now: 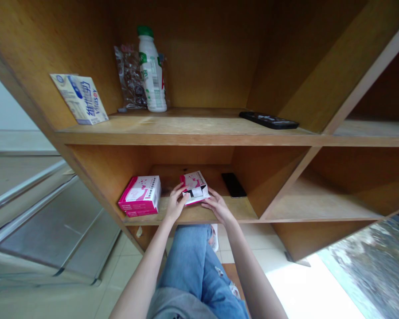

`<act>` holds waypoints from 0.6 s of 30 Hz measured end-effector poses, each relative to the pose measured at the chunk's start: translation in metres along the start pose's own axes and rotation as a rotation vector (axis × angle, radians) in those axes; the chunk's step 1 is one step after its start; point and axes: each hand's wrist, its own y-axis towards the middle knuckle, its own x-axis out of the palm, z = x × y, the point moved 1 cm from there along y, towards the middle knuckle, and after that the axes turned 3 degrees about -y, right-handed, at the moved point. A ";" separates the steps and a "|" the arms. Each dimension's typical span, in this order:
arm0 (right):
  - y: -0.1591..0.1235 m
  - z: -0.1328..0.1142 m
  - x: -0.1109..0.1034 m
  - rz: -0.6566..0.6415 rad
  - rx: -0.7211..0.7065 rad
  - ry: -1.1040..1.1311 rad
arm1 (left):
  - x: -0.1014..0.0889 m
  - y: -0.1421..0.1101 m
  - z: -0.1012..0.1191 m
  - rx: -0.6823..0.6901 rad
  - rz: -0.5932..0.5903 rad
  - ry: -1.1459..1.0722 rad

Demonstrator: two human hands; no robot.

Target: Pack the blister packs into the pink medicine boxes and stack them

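Observation:
A small pink and white cardboard box (194, 180) rests on the lower shelf, its near end open with the flaps folded out. My left hand (175, 201) grips it along the left side, thumb at the open end. On the right, my right hand (217, 206) has its fingers closed against the near right corner and flap. What lies inside the box is too dark to make out. To the left sit stacked boxes (141, 190) with the same pink and white print. A black phone (233, 184) lies flat just right of the box.
The wooden shelf edge (193, 140) runs above my hands. On the upper shelf stand a white bottle (152, 75) with a green cap, a clear plastic wrapper (130, 79), a drink carton (83, 98) and a black device (268, 120). A metal-framed rack (53, 235) is at lower left.

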 end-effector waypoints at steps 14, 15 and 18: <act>0.010 0.003 0.016 0.289 -0.004 -0.086 | 0.005 -0.004 -0.007 0.159 0.044 0.293; 0.010 0.003 0.017 0.295 -0.006 -0.094 | 0.005 -0.003 -0.008 0.158 0.046 0.298; 0.010 0.002 0.019 0.298 -0.002 -0.116 | 0.005 -0.002 -0.008 0.160 0.052 0.318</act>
